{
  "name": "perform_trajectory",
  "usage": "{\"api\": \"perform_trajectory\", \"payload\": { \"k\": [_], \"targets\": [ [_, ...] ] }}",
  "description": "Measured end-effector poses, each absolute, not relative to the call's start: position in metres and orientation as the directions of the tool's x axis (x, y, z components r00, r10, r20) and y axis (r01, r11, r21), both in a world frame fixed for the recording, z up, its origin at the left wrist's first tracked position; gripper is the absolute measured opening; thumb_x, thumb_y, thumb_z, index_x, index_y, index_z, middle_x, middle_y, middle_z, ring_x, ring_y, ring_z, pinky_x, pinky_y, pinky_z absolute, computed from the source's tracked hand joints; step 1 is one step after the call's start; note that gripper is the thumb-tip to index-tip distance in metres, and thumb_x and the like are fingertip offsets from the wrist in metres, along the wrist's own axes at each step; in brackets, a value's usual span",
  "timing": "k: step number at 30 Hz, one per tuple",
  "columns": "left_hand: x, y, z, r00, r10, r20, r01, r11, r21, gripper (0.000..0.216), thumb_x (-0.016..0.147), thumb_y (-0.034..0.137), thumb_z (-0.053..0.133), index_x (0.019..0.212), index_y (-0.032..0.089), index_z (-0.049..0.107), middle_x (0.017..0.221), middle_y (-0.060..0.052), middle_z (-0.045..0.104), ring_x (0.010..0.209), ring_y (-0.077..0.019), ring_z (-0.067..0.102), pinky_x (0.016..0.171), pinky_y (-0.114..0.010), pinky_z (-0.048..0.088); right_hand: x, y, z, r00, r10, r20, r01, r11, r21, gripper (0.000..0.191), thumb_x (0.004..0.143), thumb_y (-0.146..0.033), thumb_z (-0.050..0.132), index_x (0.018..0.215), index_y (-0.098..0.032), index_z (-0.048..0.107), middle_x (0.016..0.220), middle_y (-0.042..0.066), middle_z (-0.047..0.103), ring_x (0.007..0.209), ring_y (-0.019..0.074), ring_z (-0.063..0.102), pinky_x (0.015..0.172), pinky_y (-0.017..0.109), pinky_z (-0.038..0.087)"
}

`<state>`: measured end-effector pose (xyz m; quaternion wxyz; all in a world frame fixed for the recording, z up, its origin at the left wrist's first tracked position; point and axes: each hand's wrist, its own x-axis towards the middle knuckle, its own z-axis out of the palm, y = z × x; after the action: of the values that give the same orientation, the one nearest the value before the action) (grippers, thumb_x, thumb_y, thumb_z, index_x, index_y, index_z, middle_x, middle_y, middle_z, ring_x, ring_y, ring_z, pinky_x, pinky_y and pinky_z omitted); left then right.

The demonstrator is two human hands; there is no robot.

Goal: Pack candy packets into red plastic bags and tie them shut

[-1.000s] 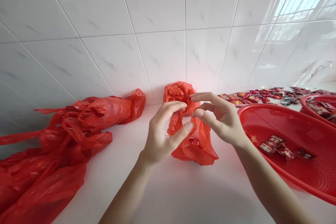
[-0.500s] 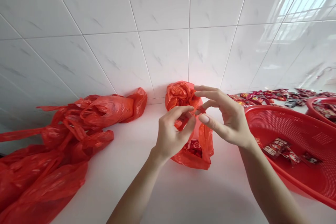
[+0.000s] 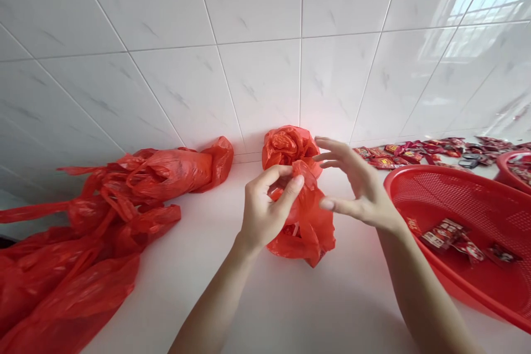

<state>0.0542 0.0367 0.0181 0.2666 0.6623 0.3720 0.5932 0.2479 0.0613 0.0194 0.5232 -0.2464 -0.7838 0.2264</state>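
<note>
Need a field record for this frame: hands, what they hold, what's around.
left hand: pinches the top of a small red plastic bag between thumb and forefinger
right hand: fingers spread, thumb at the bag's right side; whether it grips cannot be told
bag: rests on the white counter
behind bag: second knotted red plastic bag against the white tiled wall
left side: heap of loose red plastic bags
right side: red mesh plastic basket with a few red wrapped packets; more packets along the wall
</note>
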Motion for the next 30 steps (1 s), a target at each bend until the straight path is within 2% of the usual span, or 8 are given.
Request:
{"api": "perform_trajectory", "payload": {
  "k": [2,4,9,11,13,17,23,30],
  "targets": [
    [0.052,0.037,0.020,-0.020,0.793,0.609,0.167,-0.598,0.784,0.013,0.092,0.032,0.069,0.090,0.020,0.073,0.081,-0.001,0.072,0.073,-0.0129,0.068,0.068,-0.022,0.056,0.248,0.070,0.010,-0.505,0.656,0.561,0.150,0.707,-0.691,0.101,0.070,-0.059,0.085,0.155,-0.028,0.040,0.155,0.015,0.049,0.137,0.0336,0.054,0.110,0.052,0.049],
    [0.050,0.038,0.022,-0.066,0.775,0.628,0.167,-0.612,0.773,0.015,0.091,0.034,0.070,0.090,0.019,0.073,0.082,-0.001,0.073,0.075,-0.0134,0.068,0.070,-0.023,0.056,0.241,0.075,0.000,-0.607,0.655,0.450,0.145,0.648,-0.747,0.102,0.069,-0.060,0.085,0.155,-0.027,0.040,0.154,0.015,0.051,0.141,0.0332,0.049,0.112,0.052,0.047],
    [0.043,0.042,0.025,-0.136,0.754,0.642,0.187,-0.617,0.764,0.015,0.089,0.034,0.072,0.093,0.019,0.073,0.090,-0.003,0.074,0.085,-0.0160,0.071,0.077,-0.025,0.058,0.218,0.082,-0.019,-0.597,0.678,0.429,-0.018,0.523,-0.852,0.035,0.093,-0.052,0.064,0.108,-0.022,0.074,0.108,0.006,0.076,0.102,0.0238,0.072,0.088,0.039,0.061],
    [0.035,0.045,0.027,-0.177,0.740,0.649,0.196,-0.619,0.760,0.016,0.087,0.032,0.073,0.097,0.019,0.073,0.095,-0.004,0.075,0.091,-0.0173,0.071,0.082,-0.028,0.060,0.215,0.084,-0.023,-0.469,0.782,0.411,-0.116,0.407,-0.906,0.038,0.093,-0.055,0.062,0.086,-0.021,0.074,0.087,0.003,0.076,0.083,0.0216,0.073,0.073,0.033,0.061],
    [0.025,0.050,0.029,-0.238,0.712,0.660,0.229,-0.620,0.751,0.019,0.084,0.029,0.075,0.099,0.019,0.072,0.100,-0.004,0.074,0.095,-0.0180,0.071,0.089,-0.031,0.060,0.217,0.087,-0.023,-0.327,0.877,0.351,-0.239,0.283,-0.929,0.040,0.088,-0.060,0.065,0.083,-0.021,0.072,0.084,0.004,0.076,0.081,0.0228,0.073,0.069,0.033,0.061],
    [0.000,0.062,0.030,-0.353,0.676,0.647,0.289,-0.579,0.763,0.024,0.078,0.027,0.077,0.100,0.018,0.072,0.106,-0.005,0.072,0.099,-0.0184,0.070,0.100,-0.036,0.057,0.228,0.095,-0.020,-0.219,0.940,0.261,-0.417,0.152,-0.896,0.047,0.087,-0.067,0.059,0.094,-0.023,0.074,0.106,0.008,0.078,0.103,0.0302,0.073,0.083,0.042,0.062],
    [-0.023,0.068,0.033,-0.388,0.702,0.597,0.213,-0.562,0.799,0.036,0.066,0.018,0.077,0.101,0.018,0.072,0.104,-0.005,0.073,0.109,-0.0237,0.070,0.103,-0.041,0.057,0.246,0.112,-0.023,-0.007,0.976,0.218,-0.524,0.182,-0.832,0.030,0.080,-0.057,0.071,0.085,-0.028,0.069,0.104,0.004,0.079,0.116,0.0327,0.069,0.091,0.050,0.061],
    [-0.030,0.064,0.034,-0.217,0.729,0.650,0.301,-0.583,0.755,0.037,0.071,0.019,0.079,0.107,0.019,0.073,0.117,-0.006,0.073,0.109,-0.0231,0.071,0.104,-0.039,0.057,0.254,0.117,-0.023,-0.130,0.973,0.192,-0.736,0.035,-0.676,0.024,0.078,-0.049,0.079,0.091,-0.029,0.072,0.101,0.001,0.079,0.113,0.0281,0.070,0.095,0.044,0.060]
  ]
}}
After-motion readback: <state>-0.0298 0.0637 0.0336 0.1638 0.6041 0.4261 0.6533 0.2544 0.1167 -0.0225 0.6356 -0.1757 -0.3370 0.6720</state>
